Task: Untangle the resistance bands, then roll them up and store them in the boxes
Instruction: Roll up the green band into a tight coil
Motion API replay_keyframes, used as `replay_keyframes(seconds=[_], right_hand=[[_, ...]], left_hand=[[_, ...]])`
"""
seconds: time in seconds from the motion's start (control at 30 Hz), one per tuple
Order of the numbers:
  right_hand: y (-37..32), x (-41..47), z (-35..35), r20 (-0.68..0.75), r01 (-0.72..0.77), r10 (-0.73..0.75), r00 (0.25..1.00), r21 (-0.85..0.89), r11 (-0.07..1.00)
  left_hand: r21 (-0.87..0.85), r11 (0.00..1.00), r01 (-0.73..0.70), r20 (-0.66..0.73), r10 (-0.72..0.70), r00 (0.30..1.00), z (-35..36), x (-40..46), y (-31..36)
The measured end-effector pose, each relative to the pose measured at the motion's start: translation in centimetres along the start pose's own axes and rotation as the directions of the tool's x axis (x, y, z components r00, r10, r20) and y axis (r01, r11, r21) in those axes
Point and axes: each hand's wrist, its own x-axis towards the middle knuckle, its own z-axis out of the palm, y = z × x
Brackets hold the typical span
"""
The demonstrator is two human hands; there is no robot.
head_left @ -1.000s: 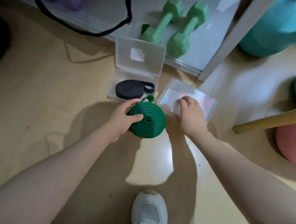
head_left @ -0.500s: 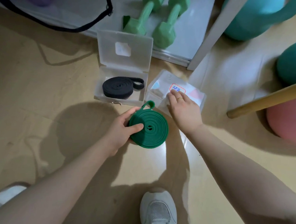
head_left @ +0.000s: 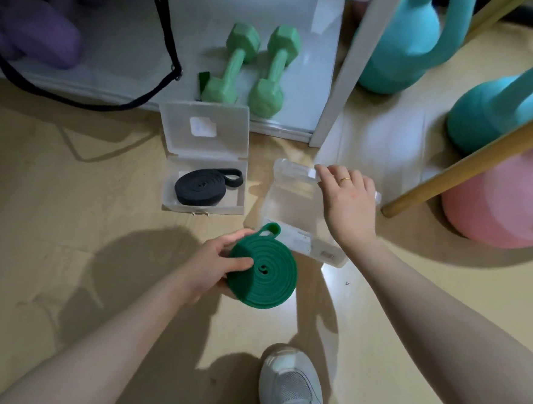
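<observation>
Lifting the lid of the second clear box (head_left: 294, 206) with right hand (head_left: 349, 202), fingers curled on its edge, presumably to make room. First box (head_left: 206, 187) already stores the black band (head_left: 206, 187). Gripping the rolled green band (head_left: 263, 271) in left hand (head_left: 209, 265), thumb pinning the coil so nothing unwinds, just beside the box.

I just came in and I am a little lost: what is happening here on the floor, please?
A person is packing resistance bands into clear boxes. The left hand holds a rolled green band in a firm grip above the floor. The right hand lifts the lid of the second box, which looks empty. Beside it, the first box stands open with a rolled black band inside.
</observation>
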Motion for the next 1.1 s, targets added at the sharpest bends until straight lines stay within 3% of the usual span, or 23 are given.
replay_keyframes(seconds=[0.1, 0.2, 0.5, 0.63, 0.77, 0.83, 0.97, 1.03, 1.1], right_hand=[[0.2, 1.5, -0.4, -0.033, 0.004, -0.004, 0.999, -0.019, 1.000], [0.3, 2.5, -0.4, -0.037, 0.002, -0.001, 0.999, 0.024, 1.000], [-0.6, 3.3, 0.5, 0.048, -0.014, 0.007, 0.999, 0.148, 0.989], [-1.2, 3.9, 2.7, 0.240, -0.072, 0.027, 0.970, 0.181, 0.981], [-0.5, 4.9, 5.1, 0.411, -0.143, 0.038, 0.911, 0.227, 0.963], [-0.2, 5.4, 6.1, 0.469, -0.129, 0.006, 0.883, 0.231, 0.964], [-1.2, 3.5, 4.5, 0.295, 0.056, -0.190, 0.937, 0.408, 0.911], [-1.7, 1.0, 2.4, 0.382, 0.010, -0.274, 0.882, 0.569, 0.823], [-1.4, -1.7, 1.1, 0.551, -0.079, -0.365, 0.751, 0.623, 0.778]], left_hand=[[0.154, 0.988, 0.025, 0.131, -0.046, 0.990, -1.8, -0.7, 1.3], [0.205, 0.978, 0.031, 0.203, -0.074, 0.976, -2.9, -0.7, 3.1], [0.145, 0.989, -0.036, 0.120, 0.019, 0.993, -1.6, 1.8, 4.1], [0.122, 0.992, -0.033, 0.090, 0.022, 0.996, 0.1, 4.6, 4.1], [0.283, 0.958, -0.036, 0.141, -0.004, 0.990, 0.6, 5.9, 2.7], [0.271, 0.962, -0.024, 0.132, -0.013, 0.991, 0.4, 6.3, 2.0], [0.260, 0.964, -0.050, 0.134, 0.016, 0.991, 0.3, 6.7, 1.4], [0.248, 0.966, -0.074, 0.130, 0.042, 0.991, 0.3, 6.7, 1.4], [0.244, 0.964, -0.104, 0.161, 0.065, 0.985, 0.2, 6.8, 1.3]])
